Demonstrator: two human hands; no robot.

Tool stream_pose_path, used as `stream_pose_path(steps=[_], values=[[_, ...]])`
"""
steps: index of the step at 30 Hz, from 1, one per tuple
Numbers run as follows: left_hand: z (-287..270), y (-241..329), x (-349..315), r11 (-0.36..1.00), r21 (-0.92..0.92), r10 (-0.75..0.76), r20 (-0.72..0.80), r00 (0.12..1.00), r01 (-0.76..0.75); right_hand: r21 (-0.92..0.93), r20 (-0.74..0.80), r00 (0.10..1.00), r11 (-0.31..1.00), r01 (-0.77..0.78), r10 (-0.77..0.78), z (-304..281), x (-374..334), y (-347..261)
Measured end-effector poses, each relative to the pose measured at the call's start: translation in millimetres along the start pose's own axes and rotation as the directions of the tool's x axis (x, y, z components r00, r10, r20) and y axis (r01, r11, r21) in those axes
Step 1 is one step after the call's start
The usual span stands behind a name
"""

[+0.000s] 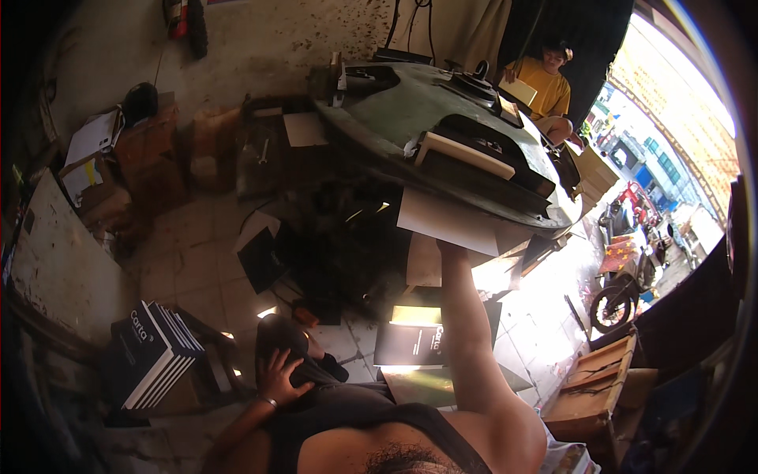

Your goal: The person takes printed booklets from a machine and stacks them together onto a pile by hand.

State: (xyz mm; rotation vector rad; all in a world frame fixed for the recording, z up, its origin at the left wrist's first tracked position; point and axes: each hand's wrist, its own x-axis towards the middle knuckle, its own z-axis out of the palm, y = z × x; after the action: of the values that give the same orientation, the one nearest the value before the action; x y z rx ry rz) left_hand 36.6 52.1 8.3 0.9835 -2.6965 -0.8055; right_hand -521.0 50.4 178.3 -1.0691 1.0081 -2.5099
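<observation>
My left hand [280, 381] rests on my dark-clothed knee with its fingers spread, holding nothing. My right arm stretches forward to a large rounded green-grey machine [395, 103]. At its near edge lies a pale flat sheet [446, 220], and my right hand disappears under it, so its fingers are hidden. A cream page block [466, 156] sits in a recess of the machine top, just beyond that sheet. Below my right forearm is a dark-covered book [409, 344], with a yellowish strip along its far edge.
A stack of dark books [158, 351] stands at the left. Cardboard boxes [150, 150] line the back left wall. A person in a yellow shirt [549, 91] holds a pale board beyond the machine. A wooden crate [592, 383] stands at right, a motorbike [620, 296] outside.
</observation>
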Motion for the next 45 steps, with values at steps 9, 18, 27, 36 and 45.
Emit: stream_pose_path(steps=[9, 18, 27, 36, 45], values=[[1, 1, 1, 1.0, -0.027, 0.015, -0.03, 0.999, -0.016, 0.24, 0.075, 0.997, 0.971, -0.008, -0.01, -23, 28, -26], [-7, 7, -1, 0.999, -0.039, 0.009, -0.043, 0.999, -0.011, 0.053, -0.015, 1.0, 0.999, 0.01, -0.009, -64, 33, -47], [-7, 7, 7, 0.996, -0.041, 0.078, -0.05, 0.996, -0.08, 0.391, -0.729, 0.519, 0.894, -0.22, 0.446, -174, -51, -29], [-11, 7, 5, 0.991, -0.126, 0.038, -0.014, 0.999, -0.039, 0.217, -0.889, 0.235, 0.814, -0.539, 0.392, -127, -223, -53], [-15, 12, 6, 0.998, -0.058, 0.037, -0.002, 0.999, -0.037, -0.327, -0.925, 0.327, 0.033, -0.944, 0.193, -123, -313, -91]])
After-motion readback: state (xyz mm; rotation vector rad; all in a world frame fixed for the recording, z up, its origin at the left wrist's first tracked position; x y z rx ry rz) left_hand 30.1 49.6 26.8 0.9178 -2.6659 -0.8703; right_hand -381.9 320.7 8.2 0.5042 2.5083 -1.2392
